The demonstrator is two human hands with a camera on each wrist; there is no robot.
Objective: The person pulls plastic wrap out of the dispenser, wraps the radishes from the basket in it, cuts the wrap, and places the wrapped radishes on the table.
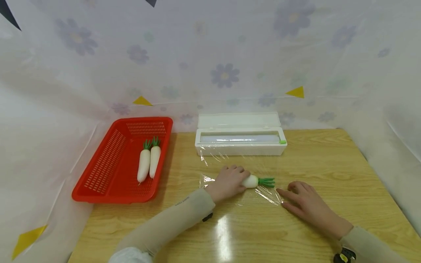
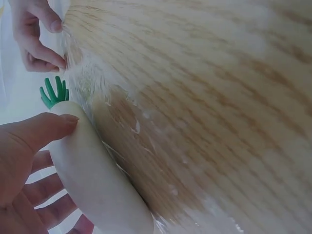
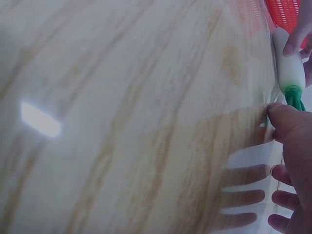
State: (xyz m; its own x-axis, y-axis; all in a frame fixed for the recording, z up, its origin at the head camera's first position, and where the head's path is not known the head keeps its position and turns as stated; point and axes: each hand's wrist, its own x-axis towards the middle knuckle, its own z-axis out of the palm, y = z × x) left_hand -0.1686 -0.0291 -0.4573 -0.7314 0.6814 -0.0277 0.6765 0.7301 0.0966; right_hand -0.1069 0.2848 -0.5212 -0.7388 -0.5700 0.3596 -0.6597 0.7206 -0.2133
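Observation:
A white radish (image 1: 251,181) with green leaf stubs lies crosswise on a sheet of cling film (image 1: 268,196) on the table. My left hand (image 1: 227,183) holds it from above; in the left wrist view the thumb lies along the radish (image 2: 100,170) near its leafy end, with the fingers round the far side. Just right of the leaves, my right hand (image 1: 306,202) pinches the film's right edge between thumb and forefinger, and the film is creased toward them. The right hand's other fingers are loosely bent, seen in the right wrist view.
Behind the film stands a white cling film dispenser (image 1: 241,150), lid up, its roll showing. To the left, a red plastic basket (image 1: 113,195) contains two more white radishes (image 1: 144,166). Flowered white sheeting (image 1: 225,75) surrounds the wooden table (image 1: 329,160) at the back and sides.

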